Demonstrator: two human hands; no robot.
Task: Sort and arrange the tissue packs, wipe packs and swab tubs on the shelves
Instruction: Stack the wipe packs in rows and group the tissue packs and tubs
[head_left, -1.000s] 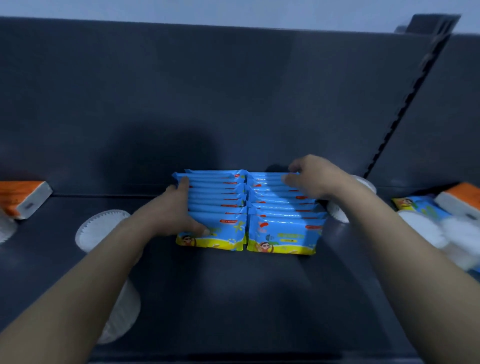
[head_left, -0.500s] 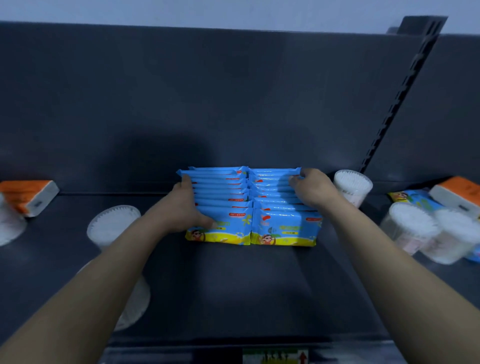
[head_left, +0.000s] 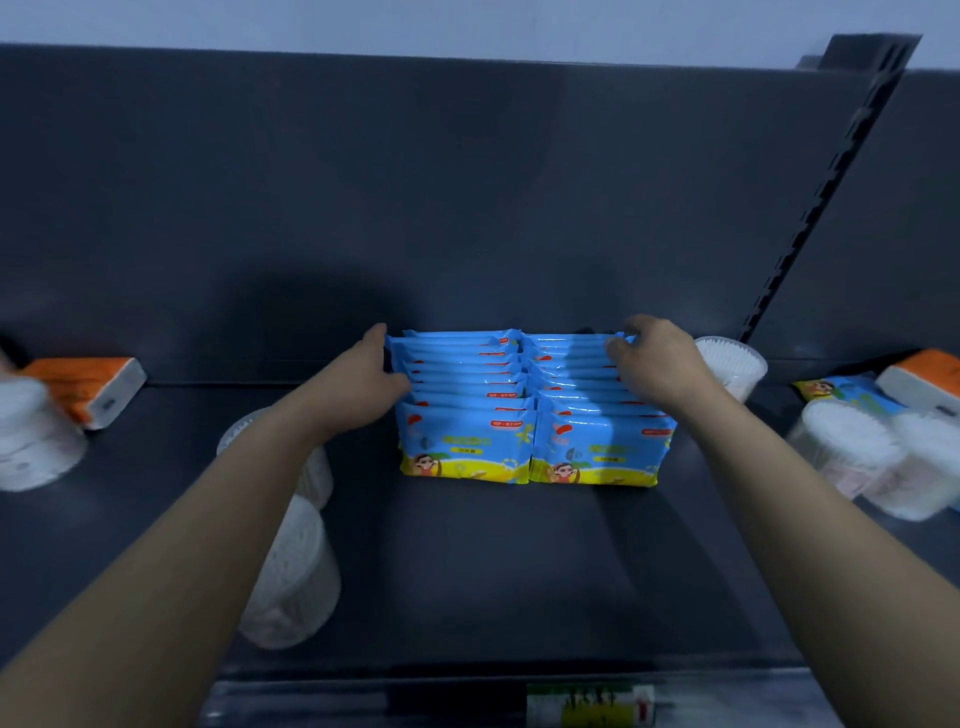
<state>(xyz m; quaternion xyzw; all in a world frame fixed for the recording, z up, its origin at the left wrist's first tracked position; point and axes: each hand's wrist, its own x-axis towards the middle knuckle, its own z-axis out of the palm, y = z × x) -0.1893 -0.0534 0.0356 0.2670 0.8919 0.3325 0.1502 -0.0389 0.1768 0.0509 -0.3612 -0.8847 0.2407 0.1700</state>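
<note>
Centrally, near the back edge of the shelf (head_left: 467, 571), blue wipe packs (head_left: 530, 415) are stood upright in two touching rows. The outer end of the left row is clasped between thumb and fingers of the left hand (head_left: 358, 384). The right hand (head_left: 660, 369) is curled over the right row's tops, seemingly gripping them. Swab tubs (head_left: 296, 577) are set toward the front left corner, and an orange tissue pack (head_left: 88, 389) lies near the left edge.

wipe packs (head_left: 462, 441): blue, yellow base | tissue pack (head_left: 83, 387): orange-white
</note>
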